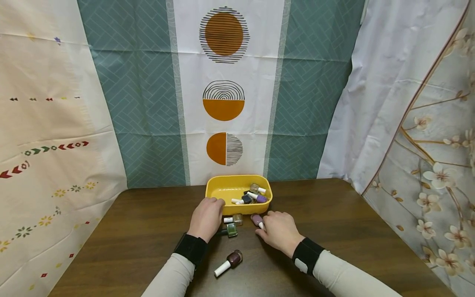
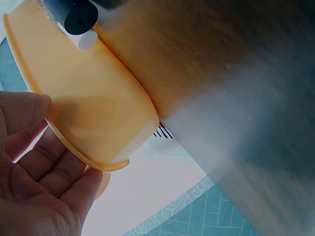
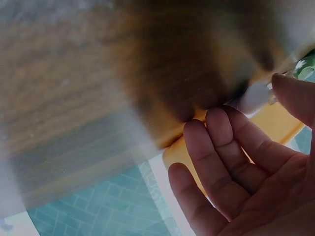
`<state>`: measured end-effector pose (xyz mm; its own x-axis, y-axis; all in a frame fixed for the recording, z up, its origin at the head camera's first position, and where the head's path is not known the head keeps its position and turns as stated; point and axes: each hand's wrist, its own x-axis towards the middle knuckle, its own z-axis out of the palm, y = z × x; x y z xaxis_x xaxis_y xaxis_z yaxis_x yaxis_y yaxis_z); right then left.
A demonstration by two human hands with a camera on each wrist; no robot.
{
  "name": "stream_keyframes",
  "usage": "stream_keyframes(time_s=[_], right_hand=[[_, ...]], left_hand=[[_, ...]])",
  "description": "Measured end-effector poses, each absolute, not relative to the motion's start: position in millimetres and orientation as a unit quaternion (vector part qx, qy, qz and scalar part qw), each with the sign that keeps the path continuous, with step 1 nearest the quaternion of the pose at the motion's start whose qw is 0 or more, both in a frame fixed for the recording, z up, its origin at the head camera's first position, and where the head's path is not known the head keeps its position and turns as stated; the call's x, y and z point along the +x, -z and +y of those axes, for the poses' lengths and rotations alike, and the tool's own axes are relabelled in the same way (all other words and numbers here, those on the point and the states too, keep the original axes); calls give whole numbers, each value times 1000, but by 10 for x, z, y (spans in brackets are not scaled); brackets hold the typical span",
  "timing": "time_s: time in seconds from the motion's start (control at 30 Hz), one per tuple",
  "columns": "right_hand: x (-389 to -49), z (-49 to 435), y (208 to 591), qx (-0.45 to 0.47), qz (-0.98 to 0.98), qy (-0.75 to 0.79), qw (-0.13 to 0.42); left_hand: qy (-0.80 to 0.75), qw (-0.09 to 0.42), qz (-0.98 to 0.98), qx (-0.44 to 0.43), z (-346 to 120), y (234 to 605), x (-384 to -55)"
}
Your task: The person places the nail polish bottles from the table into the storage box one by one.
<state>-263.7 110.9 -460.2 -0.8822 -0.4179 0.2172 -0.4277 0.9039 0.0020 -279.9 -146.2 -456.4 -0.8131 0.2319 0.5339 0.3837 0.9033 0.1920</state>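
Note:
A yellow plastic basket [image 1: 213, 208] stands at the back of the table with several nail polish bottles inside. My left hand [image 1: 208, 216] grips its front left rim; the left wrist view has the thumb on one side of the rim and fingers on the other. A mauve nail polish bottle [image 1: 255, 219] with a white cap lies just before the basket. My right hand [image 1: 278, 231] is beside it, thumb and fingers apart around the white cap [image 3: 253, 100], other fingertips close to the table. Near the left hand lie a green bottle [image 1: 231, 230] and a glittery gold one [image 1: 238, 219].
A dark brown nail polish bottle [image 1: 234, 258] with a white cap lies nearer the front of the wooden table [image 1: 148, 235]. Inside the basket, a purple bottle [image 1: 261, 199] and a clear glittery one [image 1: 254, 187] sit at the right. Patterned curtains [image 1: 315, 103] hang behind the table.

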Motion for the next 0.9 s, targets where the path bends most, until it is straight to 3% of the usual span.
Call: stream_keyframes(time_s=[0.9], right_hand=[[-2665,1189,4623,226,-967,-36,110]], left_hand=[[145,264,-940,-162,-1457,4568,-2807]])
